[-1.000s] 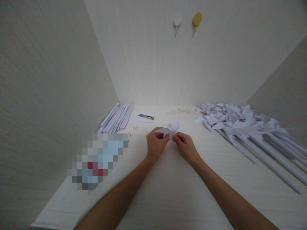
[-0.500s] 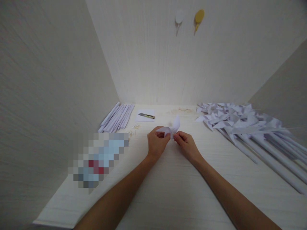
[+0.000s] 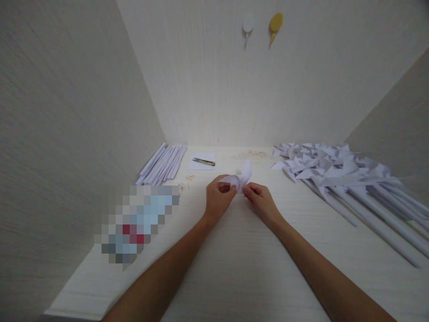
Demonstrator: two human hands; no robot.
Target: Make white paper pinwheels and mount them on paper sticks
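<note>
Head cam, only one view here. Dead center of the frame, both hands meet over a pale tabletop [image 3: 234,268]. The left hand [image 3: 218,200] and right hand [image 3: 261,203] are both pinched shut on the same small folded white paper piece [image 3: 239,179], fingertips nearly touching each other. The paper sits right between them and pokes up and away toward the back wall, so it lies just beyond the fingertips of both hands, not off to either side. Neither hand looks clearly nearer; the left seems to cover a bit more of it, with one flap curling over its fingers. Its long axis is hard to call, roughly tilted up-right.

Around that: a row of rolled paper sticks [image 3: 162,164] in the middle left, lying lengthwise toward the back. A small pair of snips [image 3: 203,162] rests on a white sheet just above the hands. A few tiny pale bits [image 3: 185,181] sit left of the left hand. Center right is a big heap of finished paper pinwheels [image 3: 338,170], sticks running to the lower right. Two hooks [image 3: 261,27] hang on the wall at the top
</note>
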